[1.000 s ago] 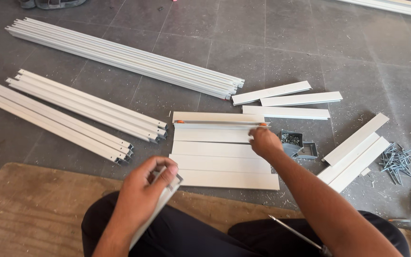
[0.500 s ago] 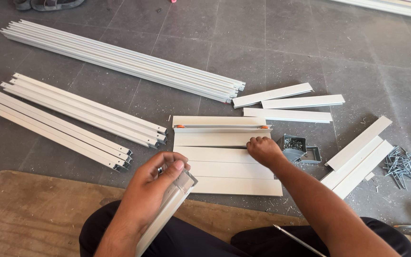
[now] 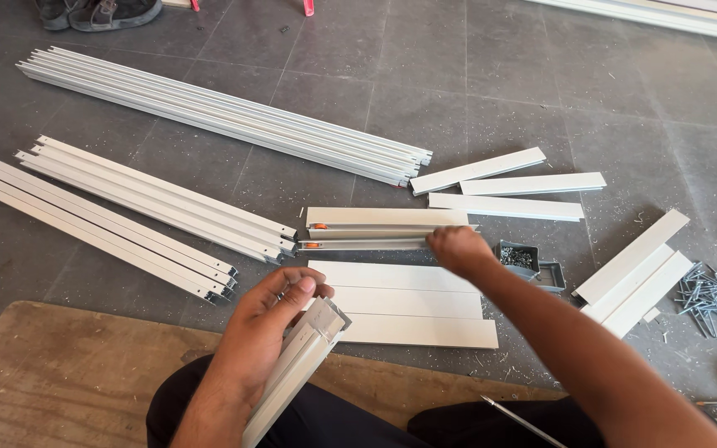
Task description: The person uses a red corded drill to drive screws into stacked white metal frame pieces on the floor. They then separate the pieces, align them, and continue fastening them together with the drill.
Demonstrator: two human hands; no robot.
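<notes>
My left hand [image 3: 269,330] grips a short white metal channel piece [image 3: 296,373] that slants down toward my lap. My right hand [image 3: 456,249] reaches forward and closes on the right end of a thin white strip [image 3: 367,244], lifted slightly off a row of short white flat pieces [image 3: 408,303] lying on the grey floor. Another short channel piece [image 3: 383,217] lies just beyond the strip.
Long white metal channels lie in bundles at the left [image 3: 126,211] and across the back [image 3: 226,116]. More short white pieces lie at the back right [image 3: 508,187] and right [image 3: 636,270]. A small grey box of screws [image 3: 518,257] and a screw pile [image 3: 703,290] sit to the right. Brown board [image 3: 60,382] under me.
My right hand moved up from the flat pieces and took hold of the thin strip's right end. My left hand shifted slightly with its channel piece.
</notes>
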